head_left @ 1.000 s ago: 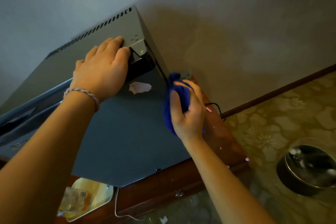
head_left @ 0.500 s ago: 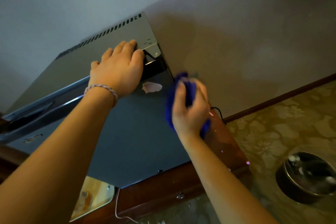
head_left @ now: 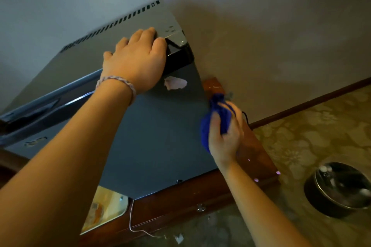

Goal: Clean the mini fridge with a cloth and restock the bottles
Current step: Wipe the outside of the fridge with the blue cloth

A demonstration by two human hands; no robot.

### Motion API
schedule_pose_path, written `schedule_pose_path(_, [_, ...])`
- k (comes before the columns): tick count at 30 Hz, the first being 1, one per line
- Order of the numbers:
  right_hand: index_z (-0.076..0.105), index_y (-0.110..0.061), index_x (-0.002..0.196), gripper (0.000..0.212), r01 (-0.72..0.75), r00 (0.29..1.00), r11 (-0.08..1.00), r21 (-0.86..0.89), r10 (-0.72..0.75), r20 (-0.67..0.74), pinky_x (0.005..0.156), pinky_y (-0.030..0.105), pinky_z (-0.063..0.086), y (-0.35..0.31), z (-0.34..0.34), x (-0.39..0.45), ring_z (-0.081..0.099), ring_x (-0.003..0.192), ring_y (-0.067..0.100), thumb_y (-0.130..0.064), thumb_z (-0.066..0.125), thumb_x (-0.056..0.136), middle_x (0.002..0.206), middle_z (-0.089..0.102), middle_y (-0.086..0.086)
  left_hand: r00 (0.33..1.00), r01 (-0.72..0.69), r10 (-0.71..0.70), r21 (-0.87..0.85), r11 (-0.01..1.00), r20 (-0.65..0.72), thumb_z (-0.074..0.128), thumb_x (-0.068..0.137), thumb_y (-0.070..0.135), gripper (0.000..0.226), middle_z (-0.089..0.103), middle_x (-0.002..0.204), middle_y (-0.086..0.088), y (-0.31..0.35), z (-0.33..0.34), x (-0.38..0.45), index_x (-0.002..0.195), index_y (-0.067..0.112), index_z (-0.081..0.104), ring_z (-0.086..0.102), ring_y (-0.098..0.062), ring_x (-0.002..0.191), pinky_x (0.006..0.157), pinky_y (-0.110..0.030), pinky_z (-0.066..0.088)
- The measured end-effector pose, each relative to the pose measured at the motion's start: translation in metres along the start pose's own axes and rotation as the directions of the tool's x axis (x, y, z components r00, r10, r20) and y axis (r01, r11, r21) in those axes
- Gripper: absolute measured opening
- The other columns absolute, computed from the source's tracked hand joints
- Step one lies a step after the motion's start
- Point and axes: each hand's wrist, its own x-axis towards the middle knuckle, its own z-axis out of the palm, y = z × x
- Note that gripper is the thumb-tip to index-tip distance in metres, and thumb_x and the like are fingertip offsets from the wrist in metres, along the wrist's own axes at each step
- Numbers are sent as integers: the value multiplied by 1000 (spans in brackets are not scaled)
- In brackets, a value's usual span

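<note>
Fridge [head_left: 160, 138] side, unlabelled, meets blue cloth [head_left: 216, 118] gripped by right hand [head_left: 224, 136].

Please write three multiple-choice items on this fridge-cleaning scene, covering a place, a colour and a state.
1. Where does the left hand rest?
A. on the fridge top corner
B. on the floor
C. on the pot lid

2. What colour is the cloth?
A. white
B. blue
C. red

3. How is the right hand?
A. flat and empty
B. hanging idle
C. gripping the cloth

Answers: 1 A, its palm lies on the top by the hinge; 2 B, the bunched fabric is deep blue; 3 C, the fingers curl round it beside the fridge's edge.
</note>
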Motion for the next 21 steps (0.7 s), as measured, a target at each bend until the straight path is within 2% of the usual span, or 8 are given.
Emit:
schedule_pose_path(3, [60, -42, 113, 23, -324, 937, 944, -69, 330, 112, 101, 50, 48, 64, -25, -37, 63, 113, 18, -55, 48, 98, 120, 64, 6, 1000, 12, -12, 9, 1000, -6, 24, 99, 40, 24, 49, 134, -5, 0, 0, 0, 106, 28, 44, 45, -34, 123, 98, -56, 31])
schedule_pose_path(6, [61, -41, 109, 29, -457, 861, 877, -146, 478, 175, 96, 55, 50, 95, -40, -51, 65, 105, 17, -61, 46, 97, 118, 64, 8, 1000, 10, -10, -3, 1000, -12, 23, 98, 41, 25, 50, 135, -5, -1, 1, 0, 106, 28, 44, 45, -34, 123, 99, -57, 32])
schedule_pose_path(9, [64, -31, 107, 36, -496, 843, 855, -150, 516, 152, 93, 54, 51, 89, -40, -51, 66, 99, 15, -60, 45, 96, 114, 64, 7, 1000, 9, -9, -9, 1000, -11, 22, 96, 41, 21, 51, 128, -7, 0, 2, -1, 98, 29, 39, 47, -34, 119, 96, -56, 34])
schedule_pose_path(12, [66, -17, 108, 57, -455, 881, 885, -99, 464, 96, 94, 51, 50, 58, -30, -41, 64, 100, 14, -66, 41, 91, 112, 63, 5, 1000, 3, -3, 4, 1000, -14, 22, 98, 41, 31, 49, 136, -4, -1, 3, -2, 112, 27, 45, 44, -32, 124, 96, -55, 31])
schedule_pose_path(14, [64, -21, 109, 48, -377, 921, 925, -37, 379, 85, 100, 45, 48, 19, -16, -21, 60, 109, 13, -61, 43, 93, 119, 62, 3, 1000, 5, -5, 13, 1000, -18, 21, 99, 42, 43, 43, 147, -1, -2, 3, -3, 133, 28, 43, 39, -31, 133, 103, -57, 29])
schedule_pose_path(16, [61, -30, 108, 31, -255, 965, 965, 54, 251, 72, 99, 34, 47, -31, 2, 10, 59, 111, 12, -54, 48, 94, 123, 59, 1, 1000, 11, -11, 12, 1000, -20, 20, 100, 43, 48, 39, 152, 1, -3, 3, -2, 143, 29, 37, 34, -30, 139, 107, -58, 26])
schedule_pose_path(18, [64, -27, 104, 23, -99, 995, 987, 130, 95, 35, 94, 31, 49, -84, 22, 44, 61, 108, 16, -47, 56, 94, 122, 57, 2, 1000, 17, -17, 11, 1000, -16, 21, 101, 43, 49, 37, 154, 1, -2, 2, -1, 145, 29, 35, 31, -30, 142, 108, -58, 24])
schedule_pose_path(21, [69, -10, 96, 35, 34, 998, 988, 150, -26, -52, 90, 29, 50, -133, 41, 79, 63, 101, 16, -43, 59, 94, 115, 59, 6, 1000, 17, -16, 10, 1000, -9, 21, 99, 43, 46, 41, 149, 0, 1, 2, -1, 137, 28, 41, 35, -31, 138, 107, -60, 26])
